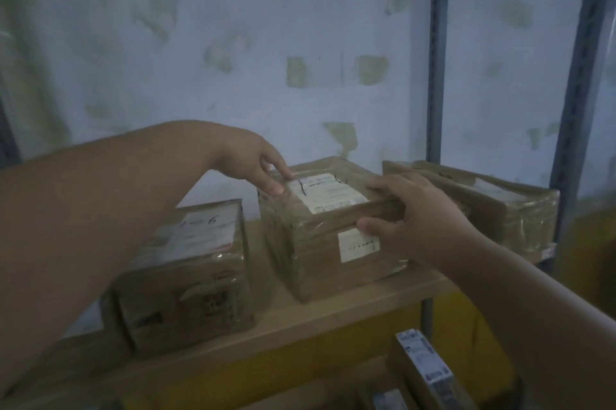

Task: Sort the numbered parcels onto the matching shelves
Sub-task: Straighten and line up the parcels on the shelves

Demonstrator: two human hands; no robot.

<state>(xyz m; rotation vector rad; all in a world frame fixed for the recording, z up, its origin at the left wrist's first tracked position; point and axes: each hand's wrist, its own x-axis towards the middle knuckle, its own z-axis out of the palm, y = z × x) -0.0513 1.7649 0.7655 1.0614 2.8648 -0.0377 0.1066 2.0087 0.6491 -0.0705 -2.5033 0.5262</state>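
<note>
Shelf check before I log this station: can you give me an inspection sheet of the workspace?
Surface: wooden shelf, three parcels standing on it.
Job's things: middle parcel under both hands; left parcel marked with a 6; right parcel beside it.
Clutter: labelled box below the shelf.
Grippers: left hand fingertips on the middle parcel's top; right hand grips its right corner.
Cables: nothing seen.
Surroundings: blotchy wall, metal upright.
</note>
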